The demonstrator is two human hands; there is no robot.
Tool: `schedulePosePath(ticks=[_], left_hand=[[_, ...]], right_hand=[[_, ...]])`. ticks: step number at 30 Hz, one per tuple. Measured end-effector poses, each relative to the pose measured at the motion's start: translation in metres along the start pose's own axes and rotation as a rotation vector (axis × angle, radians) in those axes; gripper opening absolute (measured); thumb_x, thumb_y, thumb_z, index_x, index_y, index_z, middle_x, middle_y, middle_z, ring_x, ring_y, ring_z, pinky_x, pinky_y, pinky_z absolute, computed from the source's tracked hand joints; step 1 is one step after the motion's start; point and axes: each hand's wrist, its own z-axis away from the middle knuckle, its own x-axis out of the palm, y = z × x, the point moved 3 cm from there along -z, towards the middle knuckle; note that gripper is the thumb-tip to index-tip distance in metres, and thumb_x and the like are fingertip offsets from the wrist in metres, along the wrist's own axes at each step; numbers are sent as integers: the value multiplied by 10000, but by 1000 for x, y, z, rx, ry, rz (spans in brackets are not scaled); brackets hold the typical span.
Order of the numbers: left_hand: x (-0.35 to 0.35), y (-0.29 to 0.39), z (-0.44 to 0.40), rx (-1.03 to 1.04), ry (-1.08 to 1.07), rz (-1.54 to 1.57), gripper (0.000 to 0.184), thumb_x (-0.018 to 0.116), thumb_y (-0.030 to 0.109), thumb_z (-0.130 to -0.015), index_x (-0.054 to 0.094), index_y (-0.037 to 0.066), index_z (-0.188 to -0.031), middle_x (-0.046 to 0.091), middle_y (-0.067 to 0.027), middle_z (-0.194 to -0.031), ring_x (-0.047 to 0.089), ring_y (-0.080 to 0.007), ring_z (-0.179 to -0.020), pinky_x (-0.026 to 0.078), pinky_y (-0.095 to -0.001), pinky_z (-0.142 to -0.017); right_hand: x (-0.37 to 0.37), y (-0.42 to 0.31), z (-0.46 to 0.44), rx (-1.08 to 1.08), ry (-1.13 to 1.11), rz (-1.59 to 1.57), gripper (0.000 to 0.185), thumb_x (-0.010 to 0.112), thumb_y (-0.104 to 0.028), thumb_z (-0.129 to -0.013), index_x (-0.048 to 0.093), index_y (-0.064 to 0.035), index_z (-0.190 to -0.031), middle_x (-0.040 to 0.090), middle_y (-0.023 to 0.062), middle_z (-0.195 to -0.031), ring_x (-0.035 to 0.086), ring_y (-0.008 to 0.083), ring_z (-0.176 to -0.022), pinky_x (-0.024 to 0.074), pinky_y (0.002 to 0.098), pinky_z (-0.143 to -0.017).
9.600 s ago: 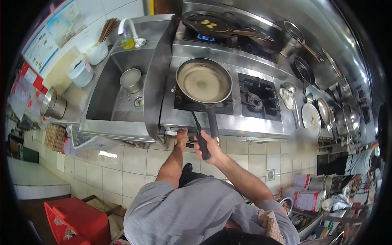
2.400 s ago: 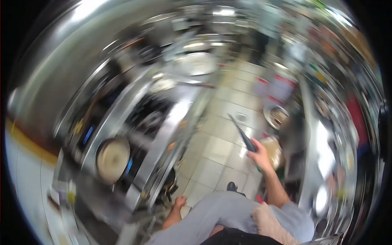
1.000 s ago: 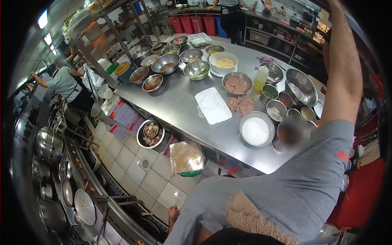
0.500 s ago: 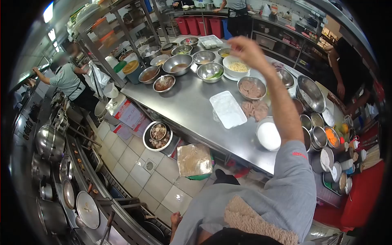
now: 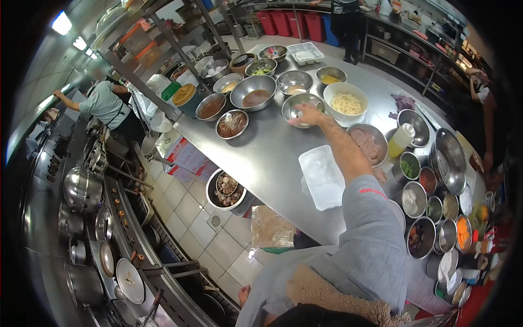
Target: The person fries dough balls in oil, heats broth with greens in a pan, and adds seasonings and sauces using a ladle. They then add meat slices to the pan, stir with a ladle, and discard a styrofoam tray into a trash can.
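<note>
My right hand reaches across the steel table to a steel bowl. Its fingers close at the near rim, partly covering the bowl; a bit of green food shows inside. Beside it stands a white bowl of noodles. Under my forearm is a steel bowl of pale raw meat, partly hidden. A white tray lies on the table nearer to me. Low at my side, my left hand is loosely curled, with nothing visible in it.
Several sauce and ingredient bowls line the far left of the table. An oil bottle and small containers crowd the right. A pot and a wrapped box stand below the table edge. A co-worker is at the left.
My right hand has come down from above the table to the steel bowl. The view has shifted, bringing the oil bottle and more small bowls into sight. My left hand stays low.
</note>
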Motion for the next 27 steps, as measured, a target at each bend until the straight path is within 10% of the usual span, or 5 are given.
schedulePosePath(ticks=[3,7,15,27], left_hand=[[9,6,8,22,-83,17,352,597,275,-816,589,-65,-905,625,-92,-753,561,-150,-680,456,-293,-634],[14,18,18,12,-31,-8,341,599,262,-820,587,-65,-919,628,-96,-760,571,-155,-706,457,-289,-646],[21,53,37,-47,37,1,298,599,272,-824,564,-5,-930,590,-47,-797,543,-124,-643,454,-240,-577],[23,68,35,-165,13,141,242,601,240,-826,539,51,-965,554,-27,-776,550,-131,-591,450,-242,-482]], right_hand=[[15,0,-15,96,-155,163,966,432,-783,-656,243,-185,-1391,146,196,-1437,85,411,-1325,107,518,-1066],[28,10,-35,154,-208,153,969,406,-790,-661,261,-160,-1385,174,198,-1430,98,391,-1329,106,509,-1070],[26,-18,-4,-65,-598,56,847,618,-610,-630,430,-112,-1288,442,143,-1300,392,306,-1215,287,358,-1019],[57,-27,34,-129,-126,-30,636,711,-379,-696,490,-8,-1163,577,225,-1063,556,339,-993,428,379,-855]])
